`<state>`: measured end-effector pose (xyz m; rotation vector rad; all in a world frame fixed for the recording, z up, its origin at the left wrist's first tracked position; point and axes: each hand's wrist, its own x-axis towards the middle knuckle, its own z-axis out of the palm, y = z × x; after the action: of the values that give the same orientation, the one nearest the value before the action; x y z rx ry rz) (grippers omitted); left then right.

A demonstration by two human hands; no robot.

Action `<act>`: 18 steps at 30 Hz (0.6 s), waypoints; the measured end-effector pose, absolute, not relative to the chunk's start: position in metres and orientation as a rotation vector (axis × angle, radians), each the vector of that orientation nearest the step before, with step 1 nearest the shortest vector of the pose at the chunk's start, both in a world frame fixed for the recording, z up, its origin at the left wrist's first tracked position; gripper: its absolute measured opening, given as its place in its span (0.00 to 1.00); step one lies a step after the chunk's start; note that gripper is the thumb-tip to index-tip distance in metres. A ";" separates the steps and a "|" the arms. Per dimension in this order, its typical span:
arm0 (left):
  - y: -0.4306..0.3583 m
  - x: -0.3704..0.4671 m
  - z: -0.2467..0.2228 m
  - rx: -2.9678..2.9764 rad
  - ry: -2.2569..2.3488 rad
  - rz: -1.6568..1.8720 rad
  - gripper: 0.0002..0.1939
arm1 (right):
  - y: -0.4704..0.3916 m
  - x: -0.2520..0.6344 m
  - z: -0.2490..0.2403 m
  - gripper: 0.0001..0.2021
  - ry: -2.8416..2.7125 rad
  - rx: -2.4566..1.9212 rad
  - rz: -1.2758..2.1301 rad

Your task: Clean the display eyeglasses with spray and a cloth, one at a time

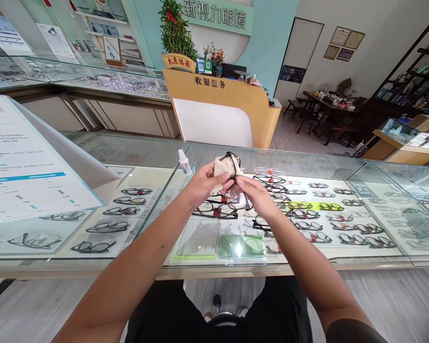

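Above the glass counter I hold a pair of dark-rimmed eyeglasses [237, 196] on end, one lens over the other. My left hand [204, 184] is closed on a cream cleaning cloth [223, 166], which wraps the upper lens. At the middle of the frame, the fingers of my right hand [256, 194] pinch the eyeglasses; the lower lens hangs uncovered and looks speckled. A small white spray bottle [185, 163] stands upright on the counter, just left of my left hand. The fingertips behind the cloth are hidden.
Beneath the glass of the display counter [279, 270] lie rows of eyeglasses [303, 214] and a green card [241, 247]. A large printed sign [28, 162] stands at the left. Beyond are a wooden cashier desk [221, 85] and a dark table [331, 102].
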<state>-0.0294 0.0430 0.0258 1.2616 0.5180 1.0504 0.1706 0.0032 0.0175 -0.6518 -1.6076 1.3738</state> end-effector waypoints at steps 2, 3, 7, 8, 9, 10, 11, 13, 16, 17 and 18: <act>0.042 -0.030 0.028 1.288 0.507 1.032 0.24 | 0.002 0.170 0.019 0.24 -1.591 -0.648 1.406; 0.041 -0.030 0.029 1.297 0.503 1.031 0.24 | 0.002 0.170 0.020 0.24 -1.587 -0.648 1.411; 0.039 -0.029 0.028 1.296 0.523 1.033 0.24 | 0.000 0.168 0.023 0.25 -1.623 -0.651 1.371; 0.039 -0.029 0.028 1.286 0.533 1.034 0.25 | 0.000 0.168 0.023 0.25 -1.640 -0.651 1.357; 0.039 -0.028 0.027 1.274 0.542 1.041 0.26 | -0.001 0.168 0.022 0.25 -1.660 -0.657 1.341; 0.038 -0.027 0.025 1.264 0.551 1.053 0.26 | -0.001 0.168 0.021 0.25 -1.681 -0.667 1.324; 0.038 -0.027 0.024 1.257 0.560 1.071 0.27 | -0.001 0.167 0.020 0.26 -1.702 -0.682 1.305; 0.038 -0.025 0.022 1.257 0.581 1.113 0.27 | -0.001 0.166 0.016 0.27 -1.739 -0.710 1.272; 0.040 -0.023 0.018 1.263 0.623 1.178 0.30 | -0.002 0.163 0.012 0.28 -1.776 -0.730 1.269; 0.040 -0.023 0.017 1.258 0.645 1.197 0.31 | -0.002 0.162 0.011 0.27 -1.785 -0.733 1.274; 0.041 -0.022 0.017 1.251 0.672 1.215 0.33 | -0.003 0.162 0.011 0.27 -1.790 -0.736 1.279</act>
<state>-0.0222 0.0409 0.0166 1.2509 0.6715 1.2146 0.1621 -0.0030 0.0108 -0.7363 -1.7898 1.2792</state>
